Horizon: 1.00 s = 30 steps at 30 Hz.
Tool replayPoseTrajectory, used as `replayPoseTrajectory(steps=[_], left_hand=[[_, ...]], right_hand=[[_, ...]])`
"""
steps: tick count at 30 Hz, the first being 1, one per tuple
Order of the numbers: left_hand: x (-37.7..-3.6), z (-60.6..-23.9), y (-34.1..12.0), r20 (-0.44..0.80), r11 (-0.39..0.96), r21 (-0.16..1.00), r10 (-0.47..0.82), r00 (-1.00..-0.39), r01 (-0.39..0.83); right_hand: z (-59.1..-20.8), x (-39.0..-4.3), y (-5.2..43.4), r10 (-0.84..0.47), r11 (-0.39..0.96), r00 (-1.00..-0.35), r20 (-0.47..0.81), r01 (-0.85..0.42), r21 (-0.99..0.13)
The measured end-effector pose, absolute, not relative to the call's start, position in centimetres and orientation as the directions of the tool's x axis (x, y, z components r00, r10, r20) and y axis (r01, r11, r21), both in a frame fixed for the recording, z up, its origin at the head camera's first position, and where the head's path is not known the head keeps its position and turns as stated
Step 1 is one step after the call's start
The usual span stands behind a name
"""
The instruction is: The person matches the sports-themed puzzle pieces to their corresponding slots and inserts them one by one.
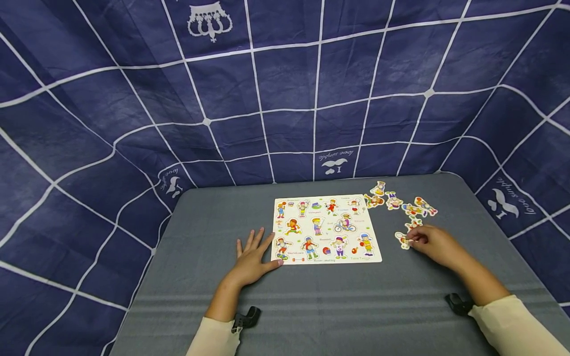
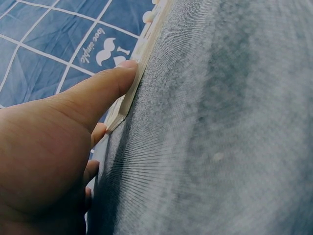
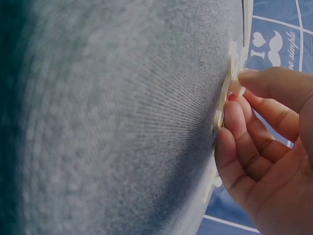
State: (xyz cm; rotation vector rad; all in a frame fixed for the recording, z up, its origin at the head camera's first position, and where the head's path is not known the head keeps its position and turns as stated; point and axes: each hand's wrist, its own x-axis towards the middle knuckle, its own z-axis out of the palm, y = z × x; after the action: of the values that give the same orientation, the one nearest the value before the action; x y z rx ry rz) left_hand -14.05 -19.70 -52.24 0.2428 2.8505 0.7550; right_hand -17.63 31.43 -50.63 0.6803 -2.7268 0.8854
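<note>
A white puzzle board (image 1: 326,228) printed with sports figures lies flat in the middle of the grey table (image 1: 311,306). My left hand (image 1: 252,257) rests flat beside the board's left edge, fingers spread, the thumb (image 2: 102,88) touching the board's near-left corner (image 2: 128,105). My right hand (image 1: 434,242) sits to the right of the board. Its fingertips (image 3: 234,132) curl onto a small cut-out figure piece (image 1: 403,240), lifting its edge (image 3: 226,98) off the cloth. Several more figure pieces (image 1: 401,202) lie loose behind that hand.
A dark blue cloth (image 1: 285,89) with a white grid pattern hangs behind and around the table. Two black clips (image 1: 247,316) (image 1: 456,302) sit at my wrists near the table's front. Bare grey surface stretches left of the board and along the front.
</note>
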Motion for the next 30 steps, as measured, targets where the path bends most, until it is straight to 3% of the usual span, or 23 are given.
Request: replayPoseTrajectory(steps=[30], left_hand=[[-13.9, -52.03, -19.56, -0.135, 0.859, 0.501, 0.199, -0.971, 0.106]], right_hand=[[-50.45, -17.23, 31.05, -0.314, 0.737, -0.906, 0.283, -0.421, -0.529]])
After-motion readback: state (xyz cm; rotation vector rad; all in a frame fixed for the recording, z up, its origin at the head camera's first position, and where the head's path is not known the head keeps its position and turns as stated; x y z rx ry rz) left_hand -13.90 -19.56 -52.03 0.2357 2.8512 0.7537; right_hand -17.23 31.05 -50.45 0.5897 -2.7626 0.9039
